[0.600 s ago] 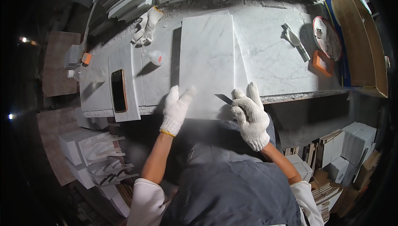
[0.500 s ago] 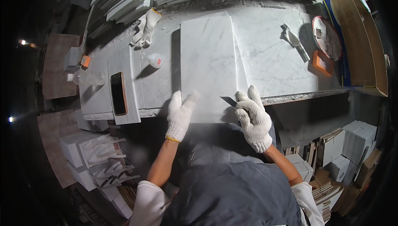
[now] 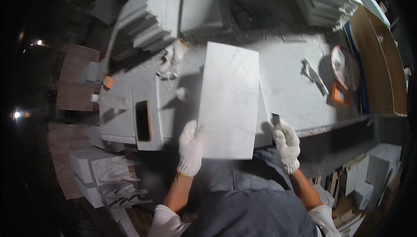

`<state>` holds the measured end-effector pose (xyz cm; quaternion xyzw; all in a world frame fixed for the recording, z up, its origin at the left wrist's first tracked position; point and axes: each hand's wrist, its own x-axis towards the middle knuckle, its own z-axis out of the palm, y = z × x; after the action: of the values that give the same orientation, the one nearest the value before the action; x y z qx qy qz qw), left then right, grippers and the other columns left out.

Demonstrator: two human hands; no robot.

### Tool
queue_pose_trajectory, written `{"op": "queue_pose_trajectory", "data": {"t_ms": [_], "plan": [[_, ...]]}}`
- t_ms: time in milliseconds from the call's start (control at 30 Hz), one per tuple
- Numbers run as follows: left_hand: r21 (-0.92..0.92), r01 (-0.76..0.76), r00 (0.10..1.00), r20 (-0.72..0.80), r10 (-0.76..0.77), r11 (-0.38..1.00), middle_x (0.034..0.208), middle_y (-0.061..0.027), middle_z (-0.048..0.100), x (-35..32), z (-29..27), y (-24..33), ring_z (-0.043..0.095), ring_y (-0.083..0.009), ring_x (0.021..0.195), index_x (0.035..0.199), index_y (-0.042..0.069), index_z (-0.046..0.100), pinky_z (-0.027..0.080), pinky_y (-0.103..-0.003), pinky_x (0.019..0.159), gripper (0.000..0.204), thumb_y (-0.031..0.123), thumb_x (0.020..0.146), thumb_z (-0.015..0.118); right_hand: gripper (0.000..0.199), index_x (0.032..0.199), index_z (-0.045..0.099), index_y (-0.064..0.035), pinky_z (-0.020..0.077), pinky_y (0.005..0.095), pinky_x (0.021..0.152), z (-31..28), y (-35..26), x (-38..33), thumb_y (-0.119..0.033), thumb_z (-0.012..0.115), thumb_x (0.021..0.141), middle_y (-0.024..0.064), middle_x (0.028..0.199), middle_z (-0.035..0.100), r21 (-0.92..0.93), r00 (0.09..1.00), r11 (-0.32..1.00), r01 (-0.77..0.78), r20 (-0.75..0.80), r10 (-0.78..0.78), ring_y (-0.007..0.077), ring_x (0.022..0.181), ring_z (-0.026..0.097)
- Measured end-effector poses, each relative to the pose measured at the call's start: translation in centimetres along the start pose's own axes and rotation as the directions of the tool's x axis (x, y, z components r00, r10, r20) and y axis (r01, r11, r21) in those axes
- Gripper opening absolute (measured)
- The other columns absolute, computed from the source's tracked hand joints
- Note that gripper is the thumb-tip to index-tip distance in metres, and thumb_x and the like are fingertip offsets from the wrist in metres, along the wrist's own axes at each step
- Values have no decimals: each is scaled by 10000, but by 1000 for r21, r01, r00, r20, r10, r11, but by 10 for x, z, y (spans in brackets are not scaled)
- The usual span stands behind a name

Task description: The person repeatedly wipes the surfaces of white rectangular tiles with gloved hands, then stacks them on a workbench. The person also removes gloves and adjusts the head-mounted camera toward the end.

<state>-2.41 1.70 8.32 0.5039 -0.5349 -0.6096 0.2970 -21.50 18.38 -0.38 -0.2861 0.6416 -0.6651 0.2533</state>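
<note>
A white, grey-veined rectangular marble tile (image 3: pixel 230 98) is raised off the bench in front of me. Gripping its lower left edge is my left hand (image 3: pixel 190 148), in a white knit glove, with the thumb on the tile's face. To the right of the tile, apart from it, my gloved right hand (image 3: pixel 286 145) is closed around a dark flat blade (image 3: pixel 276 118) that looks like a scraper; its handle is hidden in the fingers. A second tile (image 3: pixel 263 124) lies beneath the raised one, its right part showing.
On the stone-topped bench (image 3: pixel 295 93) are a phone (image 3: pixel 143 121), spare gloves (image 3: pixel 171 61), a clear bottle (image 3: pixel 114 101), a trowel-like tool (image 3: pixel 315 77), a round tub (image 3: pixel 345 67) and an orange block (image 3: pixel 341 94). Tile stacks (image 3: pixel 145 21) stand behind; a cardboard box (image 3: pixel 378 58) is at right.
My left hand has lifted the tile off the one beneath and tilted it. My right hand, with the blade, has moved right, away from the tile. The whole view has shifted.
</note>
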Motion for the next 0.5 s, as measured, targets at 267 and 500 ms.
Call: {"op": "queue_pose_trajectory", "data": {"t_ms": [267,500], "plan": [[45,-241,961,-126,245,970,1011,21,615,45,-80,94,529,-50,922,1176,-20,608,450,-225,837,438,345,959,711,249,1174,658,50,480,361,1008,1,16,57,-109,622,986,159,1193,682,-87,976,984,157,-141,-168,236,1142,637],[99,-408,883,-211,419,908,987,50,616,182,-156,186,528,-54,907,1213,-19,640,441,-227,837,393,275,960,705,154,1050,682,-39,483,425,1008,13,22,82,-119,654,922,160,1156,687,-558,916,767,318,-28,-400,356,1144,640]]}}
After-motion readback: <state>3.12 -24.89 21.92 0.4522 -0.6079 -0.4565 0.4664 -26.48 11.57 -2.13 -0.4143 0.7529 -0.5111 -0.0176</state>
